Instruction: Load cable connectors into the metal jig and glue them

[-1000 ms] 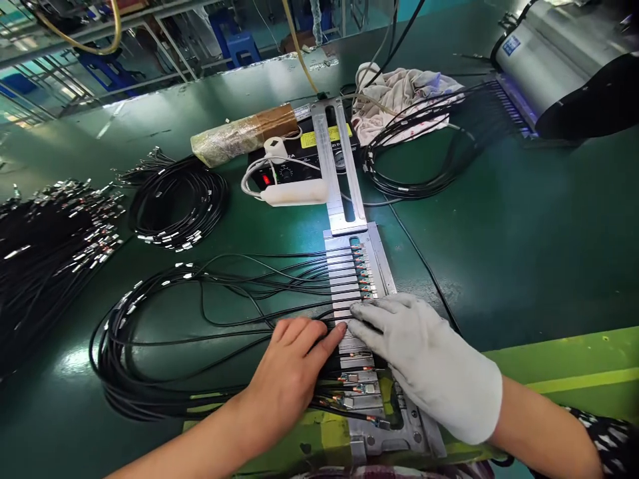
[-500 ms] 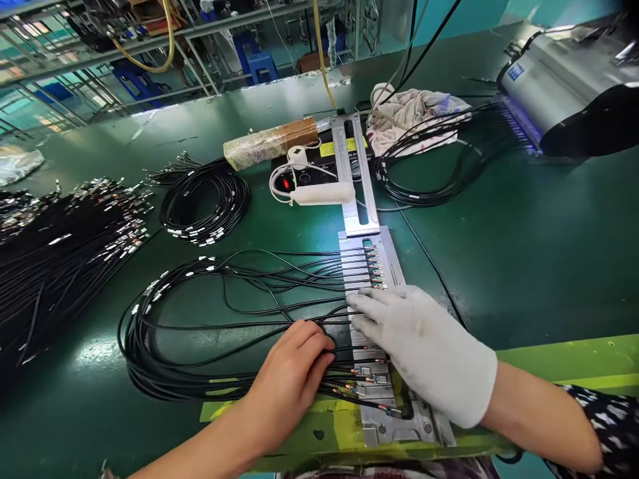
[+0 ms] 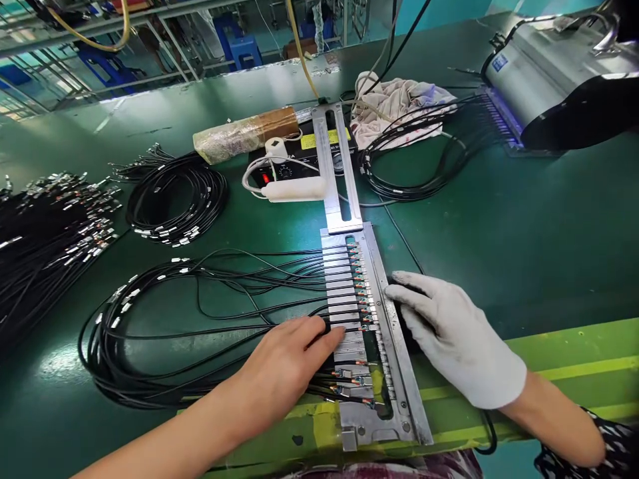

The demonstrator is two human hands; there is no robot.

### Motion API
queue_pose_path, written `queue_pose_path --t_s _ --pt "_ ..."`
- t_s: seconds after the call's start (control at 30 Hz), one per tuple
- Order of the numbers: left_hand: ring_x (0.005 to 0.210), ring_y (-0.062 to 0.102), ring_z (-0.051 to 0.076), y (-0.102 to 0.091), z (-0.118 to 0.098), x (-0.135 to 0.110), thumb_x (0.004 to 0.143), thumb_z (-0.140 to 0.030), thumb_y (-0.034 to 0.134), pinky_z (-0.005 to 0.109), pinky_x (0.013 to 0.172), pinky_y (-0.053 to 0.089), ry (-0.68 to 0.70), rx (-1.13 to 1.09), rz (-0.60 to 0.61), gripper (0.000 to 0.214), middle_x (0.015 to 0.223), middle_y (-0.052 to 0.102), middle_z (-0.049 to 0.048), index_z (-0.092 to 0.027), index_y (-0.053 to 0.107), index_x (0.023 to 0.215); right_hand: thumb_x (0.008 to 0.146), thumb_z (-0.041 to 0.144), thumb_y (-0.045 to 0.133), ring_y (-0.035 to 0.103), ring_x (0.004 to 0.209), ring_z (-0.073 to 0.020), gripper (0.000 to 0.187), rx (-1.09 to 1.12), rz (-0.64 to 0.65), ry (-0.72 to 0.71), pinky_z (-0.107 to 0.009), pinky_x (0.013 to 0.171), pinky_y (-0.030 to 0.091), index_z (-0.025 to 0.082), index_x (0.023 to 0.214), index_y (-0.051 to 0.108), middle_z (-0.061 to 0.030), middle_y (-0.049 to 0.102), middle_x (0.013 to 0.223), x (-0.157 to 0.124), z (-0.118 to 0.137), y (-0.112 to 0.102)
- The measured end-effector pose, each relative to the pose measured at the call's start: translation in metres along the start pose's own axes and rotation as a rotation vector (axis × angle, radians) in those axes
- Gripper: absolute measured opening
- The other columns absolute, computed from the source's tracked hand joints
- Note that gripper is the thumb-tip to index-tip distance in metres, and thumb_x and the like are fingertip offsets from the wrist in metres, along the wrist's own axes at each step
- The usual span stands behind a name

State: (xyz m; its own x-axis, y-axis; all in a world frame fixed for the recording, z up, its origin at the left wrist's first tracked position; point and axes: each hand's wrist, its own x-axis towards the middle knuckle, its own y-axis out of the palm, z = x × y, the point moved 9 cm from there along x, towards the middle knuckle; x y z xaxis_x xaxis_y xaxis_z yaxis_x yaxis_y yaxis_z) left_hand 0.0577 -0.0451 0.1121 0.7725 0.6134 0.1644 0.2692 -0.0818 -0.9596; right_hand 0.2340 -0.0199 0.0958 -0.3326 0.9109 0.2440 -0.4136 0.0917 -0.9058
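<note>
The left hand (image 3: 284, 362) is covering some of the cable ends (image 3: 352, 382) at the slotted metal fixture (image 3: 344, 286), and the gloved right hand (image 3: 452, 336) is hiding something dark beside its rail. The grey machine (image 3: 539, 73) is running off the right edge, the cable bundle (image 3: 40, 246) off the left, and the yellow label (image 3: 319, 140) on the control box (image 3: 294, 169) is showing too small to read.

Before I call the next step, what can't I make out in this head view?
Slots of the silver metal slotted fixture under the bare left hand: its fingers cover them, head view.
Whatever lies beneath the white-gloved right hand: the glove hides it.
Dial and yellow label on the black control box: too small to read.
The grey machine and the heap of black cables: cut off by the right and left edges.
</note>
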Motion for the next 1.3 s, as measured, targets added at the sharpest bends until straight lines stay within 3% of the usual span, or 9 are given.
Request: queue_pose_path --t_s 0.37,0.53,0.63,0.77,0.87,1.03,1.17,1.3 --pt "0.075 0.059 0.020 -0.007 -0.011 0.003 0.096 -0.006 0.030 0.033 0.067 0.054 0.136 0.050 -0.057 0.036 0.089 0.063 0.0095 -0.007 0.053 0.124 0.094 0.017 0.048 0.059 0.113 -0.0285 0.035 0.035 -0.021 -0.003 -0.049 0.086 0.055 0.026 0.125 0.061 -0.0079 0.059 0.133 -0.003 0.004 -0.005" --pt "0.080 0.060 0.019 -0.003 -0.004 0.004 0.099 -0.008 0.030 0.030 0.073 0.053 0.102 -0.030 -0.079 0.032 0.093 0.065 0.0094 -0.009 0.055 0.120 0.093 0.015 0.046 0.057 0.114 -0.0287 0.038 0.052 -0.016 -0.019 -0.049 0.087 0.053 0.026 0.127 0.059 -0.0086 0.058 0.134 -0.006 0.008 -0.008" --pt "0.085 0.060 0.017 0.001 0.002 0.000 0.098 -0.008 0.033 0.026 0.078 0.051 0.044 -0.119 -0.121 0.030 0.098 0.064 0.0095 -0.010 0.057 0.115 0.091 0.011 0.045 0.058 0.112 -0.0275 0.039 0.038 -0.015 -0.097 -0.048 0.088 0.051 0.023 0.125 0.059 -0.0098 0.061 0.131 -0.001 0.025 -0.012" --pt "0.088 0.055 0.020 0.001 0.010 -0.010 0.094 -0.004 0.038 0.031 0.074 0.047 -0.102 -0.075 -0.174 0.039 0.100 0.059 0.0082 -0.018 0.060 0.122 0.084 0.005 0.046 0.062 0.099 -0.0230 0.036 0.002 0.025 -0.279 -0.042 0.090 0.048 0.021 0.109 0.067 -0.0084 0.069 0.115 0.009 0.063 -0.010" --pt "0.078 0.051 0.018 0.003 0.009 -0.013 0.093 -0.002 0.036 0.029 0.067 0.043 -0.139 -0.152 -0.114 0.043 0.092 0.059 0.0058 -0.018 0.056 0.127 0.080 0.010 0.055 0.062 0.098 -0.0239 0.034 -0.017 0.110 -0.379 -0.042 0.093 0.046 0.020 0.111 0.066 -0.0085 0.069 0.116 0.012 0.081 0.003" --pt "0.085 0.054 0.017 -0.005 0.011 -0.018 0.096 -0.007 0.045 0.030 0.076 0.044 -0.210 -0.312 -0.104 0.027 0.098 0.063 0.0056 -0.016 0.053 0.121 0.076 0.014 0.060 0.061 0.101 -0.0251 0.035 -0.110 0.212 -0.405 -0.042 0.090 0.048 0.019 0.111 0.065 -0.0087 0.068 0.119 0.012 0.089 0.021" --pt "0.081 0.052 0.018 0.001 0.004 -0.020 0.098 -0.012 0.046 0.031 0.071 0.044 -0.199 -0.252 -0.007 0.017 0.091 0.062 0.0043 -0.018 0.059 0.106 0.079 0.010 0.053 0.062 0.102 -0.0237 0.027 -0.148 0.166 -0.424 -0.040 0.087 0.050 0.020 0.100 0.067 -0.0074 0.069 0.117 0.016 0.095 0.014" --pt "0.079 0.051 0.019 0.006 0.002 -0.018 0.098 -0.012 0.041 0.033 0.071 0.045 -0.227 -0.256 0.070 0.020 0.088 0.060 0.0047 -0.018 0.060 0.099 0.083 0.007 0.047 0.059 0.111 -0.0236 0.038 -0.005 0.067 -0.399 -0.043 0.098 0.047 0.017 0.116 0.063 -0.0070 0.066 0.125 0.016 0.086 -0.006"
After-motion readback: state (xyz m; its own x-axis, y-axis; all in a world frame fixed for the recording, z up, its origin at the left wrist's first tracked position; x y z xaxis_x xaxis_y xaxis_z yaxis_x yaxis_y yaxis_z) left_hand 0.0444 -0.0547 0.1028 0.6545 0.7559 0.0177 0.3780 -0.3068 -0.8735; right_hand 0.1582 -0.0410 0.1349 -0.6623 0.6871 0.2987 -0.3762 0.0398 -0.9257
